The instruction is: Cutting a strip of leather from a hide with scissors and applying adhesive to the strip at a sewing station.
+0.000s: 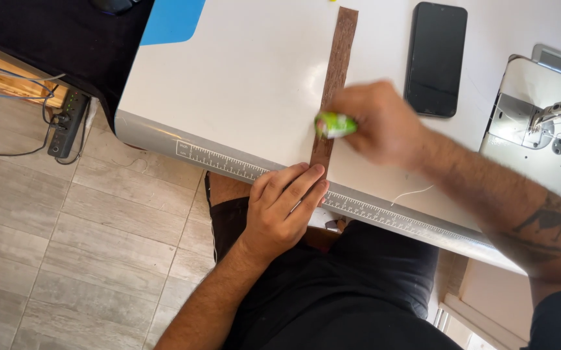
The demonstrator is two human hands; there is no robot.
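Single head-worn view: looks steeply down, close over worktop point(241, 78) edge, lap and floor point(66, 227) below.

Bright, even light; right hand point(384, 123) motion-blurred.

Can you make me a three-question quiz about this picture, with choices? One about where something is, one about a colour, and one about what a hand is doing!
1. Where is the phone?
A. Right of the brown strip
B. On the floor
C. In a hand

2. What colour is the small thing in the right hand?
A. Red
B. Green
C. Black

3. What is the left hand doing?
A. Waving in the air
B. Holding the phone
C. Pressing the strip's near end at the table edge

Answers: 1 A, it lies on the table beside the strip. 2 B, green shows past the fingers. 3 C, its fingers lie on the strip.
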